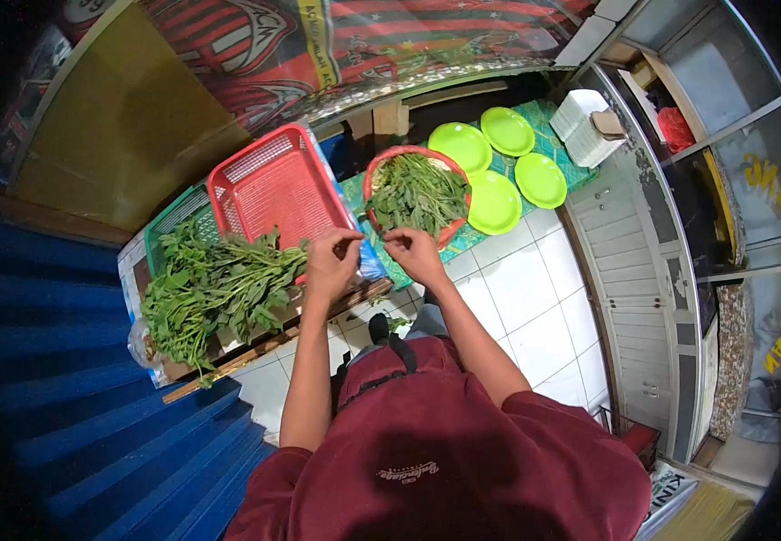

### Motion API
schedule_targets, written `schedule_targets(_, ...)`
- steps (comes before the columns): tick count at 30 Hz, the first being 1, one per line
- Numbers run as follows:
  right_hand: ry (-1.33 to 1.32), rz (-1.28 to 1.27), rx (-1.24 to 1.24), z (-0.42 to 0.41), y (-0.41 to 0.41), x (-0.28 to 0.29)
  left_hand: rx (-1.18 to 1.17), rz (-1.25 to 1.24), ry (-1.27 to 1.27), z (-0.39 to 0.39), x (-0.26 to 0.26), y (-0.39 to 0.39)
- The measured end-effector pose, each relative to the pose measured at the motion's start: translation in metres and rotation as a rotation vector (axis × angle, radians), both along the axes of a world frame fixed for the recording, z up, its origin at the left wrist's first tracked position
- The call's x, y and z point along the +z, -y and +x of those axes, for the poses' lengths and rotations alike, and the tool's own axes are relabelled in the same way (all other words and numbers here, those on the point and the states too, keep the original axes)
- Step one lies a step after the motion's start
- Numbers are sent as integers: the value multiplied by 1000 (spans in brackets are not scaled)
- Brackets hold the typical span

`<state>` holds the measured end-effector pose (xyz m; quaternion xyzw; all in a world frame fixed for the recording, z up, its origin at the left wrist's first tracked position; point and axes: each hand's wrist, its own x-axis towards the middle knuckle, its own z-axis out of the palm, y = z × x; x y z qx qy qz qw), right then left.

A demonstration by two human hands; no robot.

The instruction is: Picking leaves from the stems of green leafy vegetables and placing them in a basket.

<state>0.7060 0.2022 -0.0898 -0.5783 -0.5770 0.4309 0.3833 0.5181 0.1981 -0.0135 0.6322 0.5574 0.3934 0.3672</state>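
Observation:
My left hand (333,262) is raised near the front corner of a red plastic basket (323,162), its thumb and fingers curled close together. Level with it, my right hand (413,254) has its fingertips bent inward just below a round red container (466,177) heaped with picked green leaves (417,193). The hands are apart; whether either pinches something small cannot be told. Left of my left hand lies a large bunch of leafy green stems (228,284), partly over the red basket and a green plastic basket (181,216).
Several lime-green plates (494,202) and stacked white containers (583,128) stand on a green patterned cloth (576,177). Blue corrugated sheeting (93,379) borders the left. A wooden edge (275,341) runs before me. White cabinets (627,270) line the right.

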Motion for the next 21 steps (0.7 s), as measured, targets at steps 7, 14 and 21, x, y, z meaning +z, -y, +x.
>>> schedule_targets(7, -276, -331, -100, 74, 2, -57, -133, -534, 623, 83, -63, -12)
schedule_targets(14, -165, -362, -107, 132, -79, -96, 90, -765, 748, 145, -130, -70)
schedule_targets(21, 169, -169, -118, 127, -188, -174, 348, -775, 809, 153, -209, -125)
